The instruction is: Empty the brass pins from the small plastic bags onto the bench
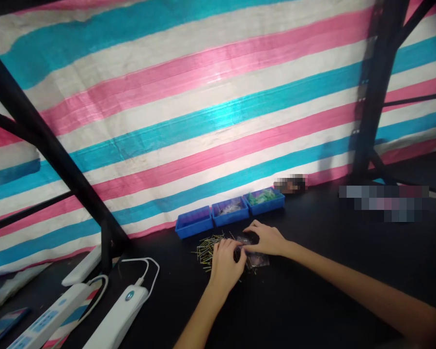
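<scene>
My left hand is curled over the right side of a pile of thin, yellowish metal pins or screws on the black table. What its fingertips close on is hidden. Close beside it, my right hand bends its thumb and fingers around a small clear plastic bag. The thumb of the right hand nearly meets the left fingers. Another clear plastic bag lies flat under the right wrist. A few loose pins are scattered around the hands.
Behind the hands stand three blue trays: one with a bare floor, one with clear bags, one with green-tinted packets. At left are a white power strip, a white power bank with a cable, and a phone. Black frame legs flank a striped sheet.
</scene>
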### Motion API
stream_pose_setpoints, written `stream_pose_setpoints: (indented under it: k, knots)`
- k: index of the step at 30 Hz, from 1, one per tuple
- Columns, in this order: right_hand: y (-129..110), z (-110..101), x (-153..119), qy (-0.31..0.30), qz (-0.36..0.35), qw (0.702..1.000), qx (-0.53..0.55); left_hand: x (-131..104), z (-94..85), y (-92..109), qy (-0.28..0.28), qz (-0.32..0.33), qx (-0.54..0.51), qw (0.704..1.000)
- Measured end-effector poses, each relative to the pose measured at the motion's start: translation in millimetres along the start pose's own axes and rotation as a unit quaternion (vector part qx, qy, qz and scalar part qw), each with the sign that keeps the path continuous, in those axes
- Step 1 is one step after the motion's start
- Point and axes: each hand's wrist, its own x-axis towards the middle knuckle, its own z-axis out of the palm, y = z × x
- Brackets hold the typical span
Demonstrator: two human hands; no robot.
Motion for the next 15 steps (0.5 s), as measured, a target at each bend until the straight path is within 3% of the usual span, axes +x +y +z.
stream_pose_setpoints:
  k: [4, 9, 15]
  knots:
    - [3, 5, 1, 0.017, 0.016, 1.0, 0.018, 0, 3.6, -1, -0.034, -0.009, -0.026, 0.999]
    - [8, 2, -3, 0.012, 0.023, 0.998, 0.053, 0, 9.9, -5, -0.003, -0.028, -0.058, 0.998]
    - [13, 1, -5, 0.014, 0.04, 0.983, 0.18, 4, 12.8, -15, 0.027, -0.047, -0.046, 0.997]
